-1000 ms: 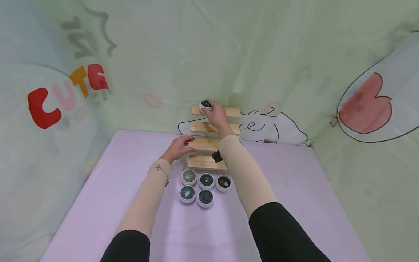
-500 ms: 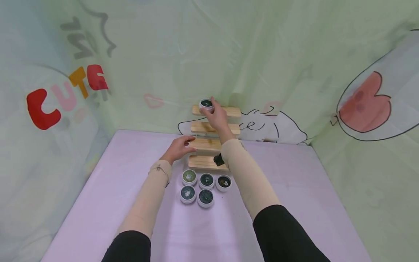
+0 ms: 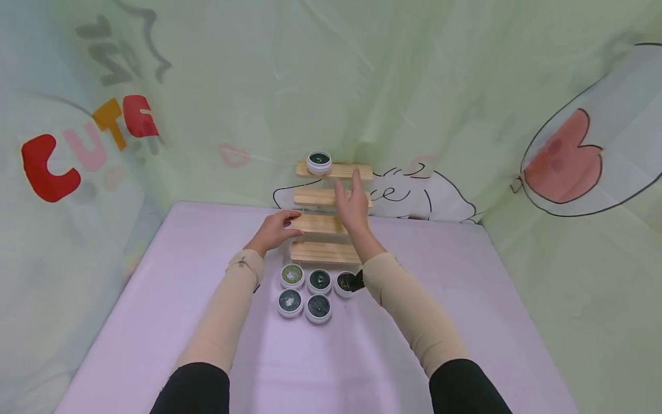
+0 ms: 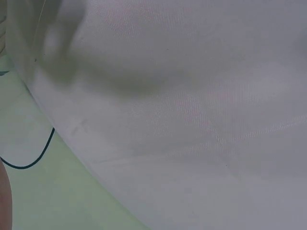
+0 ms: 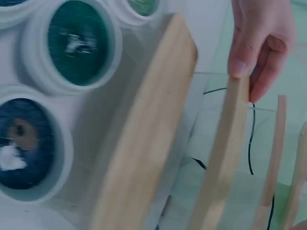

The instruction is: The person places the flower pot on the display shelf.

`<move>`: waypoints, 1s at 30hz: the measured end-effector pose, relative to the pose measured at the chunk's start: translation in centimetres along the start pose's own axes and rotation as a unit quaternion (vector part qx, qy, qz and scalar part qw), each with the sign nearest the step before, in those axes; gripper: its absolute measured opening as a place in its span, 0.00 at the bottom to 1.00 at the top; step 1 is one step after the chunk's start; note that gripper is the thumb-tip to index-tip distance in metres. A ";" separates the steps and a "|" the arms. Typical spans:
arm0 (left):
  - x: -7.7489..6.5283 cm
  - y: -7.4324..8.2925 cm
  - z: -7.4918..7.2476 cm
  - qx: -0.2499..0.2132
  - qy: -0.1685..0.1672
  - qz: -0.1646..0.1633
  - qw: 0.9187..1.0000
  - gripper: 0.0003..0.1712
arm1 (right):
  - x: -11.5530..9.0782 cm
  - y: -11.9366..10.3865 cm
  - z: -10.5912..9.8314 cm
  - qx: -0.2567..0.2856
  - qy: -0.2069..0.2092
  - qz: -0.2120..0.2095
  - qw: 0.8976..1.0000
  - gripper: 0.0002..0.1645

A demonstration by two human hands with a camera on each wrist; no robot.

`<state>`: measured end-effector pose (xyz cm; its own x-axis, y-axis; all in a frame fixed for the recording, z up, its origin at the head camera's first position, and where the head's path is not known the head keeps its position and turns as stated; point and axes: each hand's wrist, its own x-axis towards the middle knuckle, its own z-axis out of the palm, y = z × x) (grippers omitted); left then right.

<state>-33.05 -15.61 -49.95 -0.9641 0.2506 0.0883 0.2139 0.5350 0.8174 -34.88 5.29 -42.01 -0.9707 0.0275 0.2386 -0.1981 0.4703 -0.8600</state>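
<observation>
1. The left hand (image 3: 274, 232) pinches the left end of the second-nearest wooden shelf (image 3: 320, 224); a tug there might shift the whole tiered stand (image 3: 326, 252).
2. Five white round jars (image 3: 319, 280) cluster on the lavender table (image 3: 439, 322), just nearer than the stand.
3. One white jar (image 3: 319, 164) sits upright on the farthest shelf (image 3: 341, 171), left of centre; a jolt could tip it.
4. The right hand (image 3: 353, 207), fingers spread, holds nothing; its sleeve (image 3: 414, 313) could knock the rightmost near jar if lowered carelessly.

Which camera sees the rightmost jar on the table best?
The right wrist view: there the jar looks big, white patch clear, though the edge crops it. The head view shows it small, partly covered; the left wrist view misses it.
</observation>
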 end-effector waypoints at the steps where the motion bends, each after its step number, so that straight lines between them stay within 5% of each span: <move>1: 0.0 0.0 0.0 -0.003 -0.001 -0.001 1.000 0.34 | -0.6 0.5 -0.2 0.007 -0.001 0.001 1.000 0.43; 14: 0.0 -0.4 0.3 0.002 0.007 -0.001 1.000 0.34 | -10.1 7.3 -2.3 0.068 -0.001 0.011 0.998 0.47; 30: -0.5 0.6 0.3 0.002 0.000 -0.017 1.000 0.34 | -15.7 11.0 -3.2 0.056 -0.002 0.081 0.995 0.50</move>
<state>-32.45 -15.22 -49.67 -0.9707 0.2325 0.0609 0.1821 0.5460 0.8177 -21.35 12.83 -53.79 -0.9917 0.0911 0.0903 -0.0518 0.3590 -0.9319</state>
